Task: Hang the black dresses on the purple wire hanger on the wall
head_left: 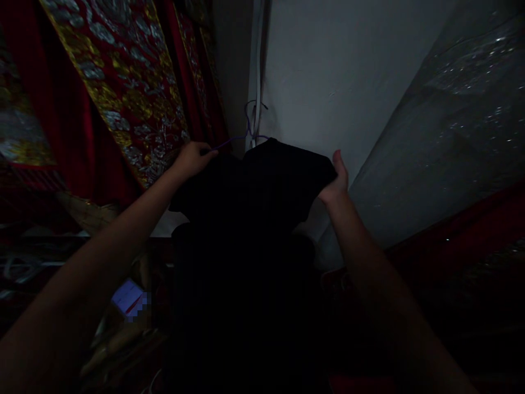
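Note:
In the middle of the head view a black short-sleeved garment (262, 191) hangs on a thin purple hanger (234, 140). The hanger's hook shows above the neckline, against a pale upright strip. At the garment's left shoulder, my left hand (196, 158) pinches the cloth and the end of the hanger. My right hand (337, 183) is at the opposite shoulder, gripping the sleeve edge with the thumb pointing up; its other fingers are largely hidden by the cloth. The lower part of the garment merges into darkness.
Red cloth with gold and silver embroidery (123, 82) hangs at the left. Behind the garment is a pale wall (328, 71) with a vertical strip (257, 60). Shiny clear plastic sheeting (463, 115) covers the right side. A lit screen (129, 298) glows at lower left.

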The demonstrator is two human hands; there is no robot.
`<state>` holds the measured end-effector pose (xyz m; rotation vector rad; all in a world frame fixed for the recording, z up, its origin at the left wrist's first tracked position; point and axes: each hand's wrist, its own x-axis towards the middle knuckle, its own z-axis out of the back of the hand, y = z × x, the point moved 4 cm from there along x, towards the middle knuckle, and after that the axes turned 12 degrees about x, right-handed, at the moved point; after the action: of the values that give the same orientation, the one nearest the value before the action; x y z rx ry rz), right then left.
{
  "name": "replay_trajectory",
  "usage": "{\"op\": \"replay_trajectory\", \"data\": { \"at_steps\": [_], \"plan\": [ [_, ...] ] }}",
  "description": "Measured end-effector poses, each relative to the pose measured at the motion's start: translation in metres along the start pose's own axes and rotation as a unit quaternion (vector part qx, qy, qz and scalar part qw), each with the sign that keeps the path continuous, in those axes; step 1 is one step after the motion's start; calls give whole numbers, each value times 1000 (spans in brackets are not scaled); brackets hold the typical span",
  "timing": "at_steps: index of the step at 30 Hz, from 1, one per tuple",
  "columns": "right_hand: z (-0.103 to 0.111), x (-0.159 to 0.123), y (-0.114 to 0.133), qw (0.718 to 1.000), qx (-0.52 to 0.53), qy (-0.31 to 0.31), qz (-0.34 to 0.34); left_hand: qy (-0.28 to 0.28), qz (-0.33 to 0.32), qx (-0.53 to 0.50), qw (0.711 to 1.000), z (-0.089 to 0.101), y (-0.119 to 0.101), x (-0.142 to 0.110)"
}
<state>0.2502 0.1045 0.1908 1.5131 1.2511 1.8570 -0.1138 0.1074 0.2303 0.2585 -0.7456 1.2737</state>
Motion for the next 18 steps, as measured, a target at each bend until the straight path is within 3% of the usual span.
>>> {"op": "replay_trajectory", "data": {
  "at_steps": [2, 4, 9, 12, 15, 16, 18],
  "plan": [
    [6, 5, 17, 997, -54, -43, 33, -6, 2, 2, 1000, 0, -4, 5],
    [-3, 12, 37, 991, -110, -49, 60, -33, 1, 3, 999, 0, -11, 12],
    [-57, 14, 72, 986, -140, 5, 85, -63, 4, -17, 998, 4, -16, 28],
    [-82, -1, 65, 987, -91, 135, -3, -60, -3, -76, 995, 4, -14, 23],
    [-89, -17, 41, 953, -80, 278, -87, -69, -24, -154, 985, 2, -24, 3],
    [-89, -19, 31, 947, -94, 293, -90, -71, -29, -180, 981, 2, -31, -6],
    [-87, -17, 12, 953, -157, 257, -42, -60, -35, -234, 970, 2, -53, -22]
  ]
}}
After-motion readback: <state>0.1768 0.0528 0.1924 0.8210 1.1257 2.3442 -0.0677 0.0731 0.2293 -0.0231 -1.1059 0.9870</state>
